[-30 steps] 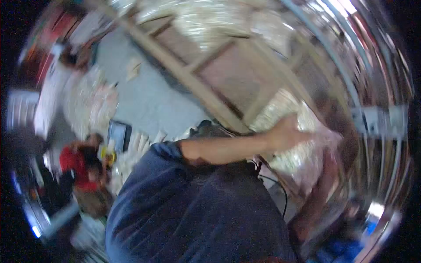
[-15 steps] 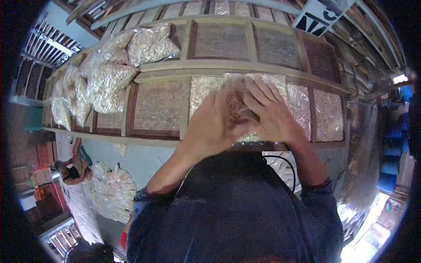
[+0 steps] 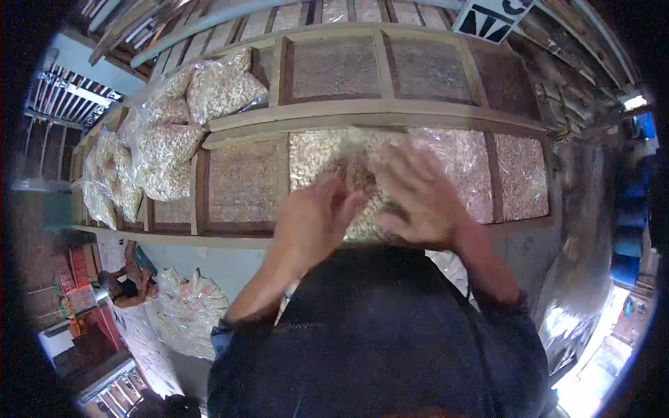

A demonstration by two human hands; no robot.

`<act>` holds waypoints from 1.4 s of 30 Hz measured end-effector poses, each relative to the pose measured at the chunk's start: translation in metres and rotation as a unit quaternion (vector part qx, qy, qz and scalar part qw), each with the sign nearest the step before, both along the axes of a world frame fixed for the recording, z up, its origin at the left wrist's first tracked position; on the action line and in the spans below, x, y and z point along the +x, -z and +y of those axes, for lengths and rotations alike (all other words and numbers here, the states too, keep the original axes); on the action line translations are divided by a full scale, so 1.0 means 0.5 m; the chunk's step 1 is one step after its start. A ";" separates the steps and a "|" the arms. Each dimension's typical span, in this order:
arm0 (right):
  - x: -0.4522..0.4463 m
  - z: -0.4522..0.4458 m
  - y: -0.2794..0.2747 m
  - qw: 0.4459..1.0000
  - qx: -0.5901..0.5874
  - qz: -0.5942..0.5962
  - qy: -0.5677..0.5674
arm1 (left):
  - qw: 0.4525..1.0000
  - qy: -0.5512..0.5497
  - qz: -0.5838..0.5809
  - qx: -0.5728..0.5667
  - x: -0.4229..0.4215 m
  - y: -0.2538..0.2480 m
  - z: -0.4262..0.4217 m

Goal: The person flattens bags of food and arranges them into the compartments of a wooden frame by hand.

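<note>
Both hands are over a wooden frame (image 3: pixel 376 111) divided into compartments. My left hand (image 3: pixel 313 212) has its fingers curled at the near-left part of a compartment full of pale, chip-like pieces (image 3: pixel 306 150); whether it grips something is hidden. To its right my right hand (image 3: pixel 418 198), blurred by motion, is spread with its fingers apart over the same pieces. Between the hands is a blurred brownish patch that I cannot make out. Clear plastic covers similar pieces (image 3: pixel 463 164) in the compartment to the right.
Filled clear plastic bags (image 3: pixel 167 150) lie on the left of the frame. Below left, a person (image 3: pixel 132 282) sits near a heap of clear bags (image 3: pixel 188 310) on the floor. A sign (image 3: pixel 491 19) stands beyond the frame. Blue objects (image 3: pixel 627 237) are at the far right.
The camera view has swung round to face the frame. Since half a second ago, the hands have shifted slightly and more of the pale pieces shows around them.
</note>
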State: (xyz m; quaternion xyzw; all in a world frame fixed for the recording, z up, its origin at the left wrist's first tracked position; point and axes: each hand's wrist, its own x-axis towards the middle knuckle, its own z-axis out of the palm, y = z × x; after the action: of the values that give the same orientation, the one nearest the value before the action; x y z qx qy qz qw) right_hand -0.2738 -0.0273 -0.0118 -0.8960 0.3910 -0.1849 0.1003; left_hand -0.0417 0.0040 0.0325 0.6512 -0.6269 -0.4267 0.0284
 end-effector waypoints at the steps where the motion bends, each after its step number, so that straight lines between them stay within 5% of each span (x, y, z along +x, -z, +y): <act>1: 0.016 0.010 0.030 0.997 0.034 0.042 -0.056 | 1.000 0.003 -0.001 0.003 -0.021 0.012 0.004; 3: 0.007 0.006 0.039 0.997 0.021 0.038 -0.062 | 0.893 0.141 0.011 -0.427 -0.053 0.077 0.016; 4: -0.008 0.005 0.043 0.996 0.033 0.047 -0.067 | 0.923 0.177 -0.021 -0.342 -0.059 0.113 0.012; 7: -0.093 -0.033 0.059 0.998 0.026 0.042 -0.038 | 0.929 0.183 -0.008 -0.322 -0.018 0.156 -0.019; 9: -0.165 -0.071 0.097 0.988 0.057 -0.122 0.076 | 0.939 0.080 0.122 -0.311 0.012 0.183 -0.091; 11: -0.162 -0.093 0.053 0.991 0.069 -0.080 0.082 | 0.943 0.065 0.140 -0.293 0.039 0.204 -0.161; 13: -0.161 -0.115 0.035 0.992 0.073 -0.042 0.094 | 0.898 0.180 -0.026 -0.401 0.042 0.164 -0.199; 17: -0.178 -0.131 0.064 0.992 0.060 -0.068 0.087 | 0.889 0.257 -0.008 -0.380 0.062 0.168 -0.235; 19: -0.178 -0.134 0.078 0.989 0.061 -0.091 0.099 | 0.935 0.181 0.113 -0.282 0.057 0.160 -0.232; 21: -0.167 -0.142 0.076 0.978 0.145 -0.022 0.149 | 0.955 0.171 0.088 -0.228 0.037 0.153 -0.220; 24: -0.194 -0.079 0.080 0.985 0.092 -0.062 0.134 | 0.935 0.181 0.032 -0.305 0.045 0.145 -0.181; 27: -0.238 0.030 0.022 0.968 0.235 -0.084 -0.025 | 0.950 0.215 0.094 -0.206 0.069 0.098 -0.069; 29: -0.201 0.097 -0.011 0.972 0.217 -0.092 -0.004 | 0.933 0.278 0.116 -0.197 0.075 0.093 -0.025; 33: -0.180 0.132 0.001 0.973 0.206 -0.102 0.006 | 0.967 0.181 0.160 -0.086 0.087 0.100 0.018; 35: -0.175 0.136 -0.003 0.976 0.196 -0.091 0.015 | 0.935 0.211 0.189 -0.213 0.095 0.118 0.019; 42: -0.165 0.105 0.014 0.977 0.190 -0.097 -0.010 | 0.939 0.092 0.206 -0.259 0.076 0.141 0.055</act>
State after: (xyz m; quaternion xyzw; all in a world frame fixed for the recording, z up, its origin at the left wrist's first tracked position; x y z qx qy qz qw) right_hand -0.3564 0.0255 -0.0190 -0.8421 0.3987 -0.1923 0.3082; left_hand -0.0039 0.0315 -0.0379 0.4586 -0.7534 -0.3751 0.2851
